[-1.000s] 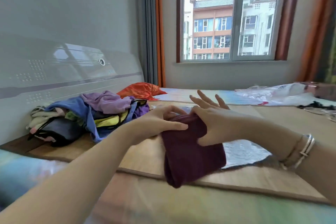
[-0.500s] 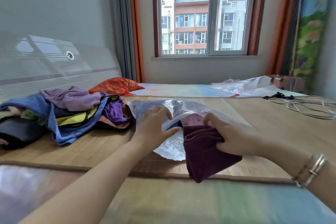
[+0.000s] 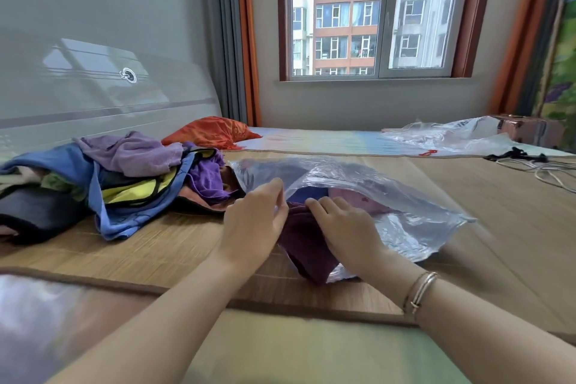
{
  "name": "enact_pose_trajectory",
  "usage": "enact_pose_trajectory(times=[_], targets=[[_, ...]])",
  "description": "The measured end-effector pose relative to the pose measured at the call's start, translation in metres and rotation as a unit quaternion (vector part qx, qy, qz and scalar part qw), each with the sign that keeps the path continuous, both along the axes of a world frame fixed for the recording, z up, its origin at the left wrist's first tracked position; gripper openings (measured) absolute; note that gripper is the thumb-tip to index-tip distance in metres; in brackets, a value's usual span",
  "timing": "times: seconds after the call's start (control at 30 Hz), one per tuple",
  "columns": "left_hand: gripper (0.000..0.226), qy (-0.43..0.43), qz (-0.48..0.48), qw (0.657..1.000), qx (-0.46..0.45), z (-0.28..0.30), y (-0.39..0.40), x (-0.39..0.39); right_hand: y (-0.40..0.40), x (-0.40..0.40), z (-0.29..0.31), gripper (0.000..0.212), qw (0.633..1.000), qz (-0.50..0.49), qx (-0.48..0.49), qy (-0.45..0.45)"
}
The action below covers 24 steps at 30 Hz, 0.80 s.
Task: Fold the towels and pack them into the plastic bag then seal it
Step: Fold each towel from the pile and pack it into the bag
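Midway: left hand [image 3: 254,221] pinches plastic bag [image 3: 389,196] mouth; right hand [image 3: 344,227] presses maroon towel [image 3: 300,240] half in. Unfolded pile [image 3: 109,178] at 10 o'clock; bag unsealed.

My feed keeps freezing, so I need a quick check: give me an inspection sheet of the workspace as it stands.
Surface: woven mat over a bed.
Job's things: maroon towel partly inside the clear bag; blue and pink cloth already inside; bag unsealed.
Clutter: cloth pile at left, orange cushion behind it, second bag at far right.
Grips: left hand holds the bag's mouth up; right hand pushes the towel in.
Cables: white cable and a black strap at far right.
Surroundings: headboard at left, window ahead, curtains on both sides.
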<state>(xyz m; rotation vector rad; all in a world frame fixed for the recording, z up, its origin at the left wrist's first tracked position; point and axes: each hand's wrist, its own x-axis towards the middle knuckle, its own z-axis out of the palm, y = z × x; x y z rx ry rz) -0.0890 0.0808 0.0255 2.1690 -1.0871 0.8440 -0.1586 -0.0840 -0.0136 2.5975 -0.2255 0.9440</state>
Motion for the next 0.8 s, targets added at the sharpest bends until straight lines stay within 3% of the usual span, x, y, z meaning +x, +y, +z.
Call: enact_pose_trajectory(times=[0.2,0.33,0.43,0.5,0.57,0.67,0.73,0.8], targets=[[0.014,0.004,-0.005,0.999,-0.039,-0.004,0.013,0.009,0.003,0.090,0.003,0.020,0.987,-0.077,0.136,0.039],[0.011,0.030,0.023,0.998,-0.042,-0.018,0.027,0.014,-0.010,0.126,-0.025,0.037,0.967,-0.139,0.199,0.080],[0.022,0.083,0.029,0.995,-0.044,-0.036,0.030,0.017,-0.007,0.118,-0.038,0.045,0.956,-0.128,0.253,0.074],[0.019,0.128,0.014,0.989,-0.077,-0.046,0.028,0.018,0.001,0.098,-0.038,0.065,0.959,-0.132,0.246,0.057],[0.023,0.158,-0.007,0.980,-0.123,-0.050,0.024,0.017,0.007,0.079,-0.043,0.081,0.966,-0.094,0.238,0.035],[0.038,0.184,-0.022,0.965,-0.185,-0.046,0.011,0.014,0.020,0.054,-0.049,0.094,0.938,0.003,0.345,0.016],[0.040,0.205,-0.005,0.957,-0.207,-0.042,0.003,0.014,0.024,0.045,-0.053,0.085,0.943,0.018,0.332,0.003],[0.042,0.216,0.014,0.952,-0.217,-0.040,0.000,0.016,0.027,0.042,-0.054,0.060,0.962,0.006,0.271,-0.016]])
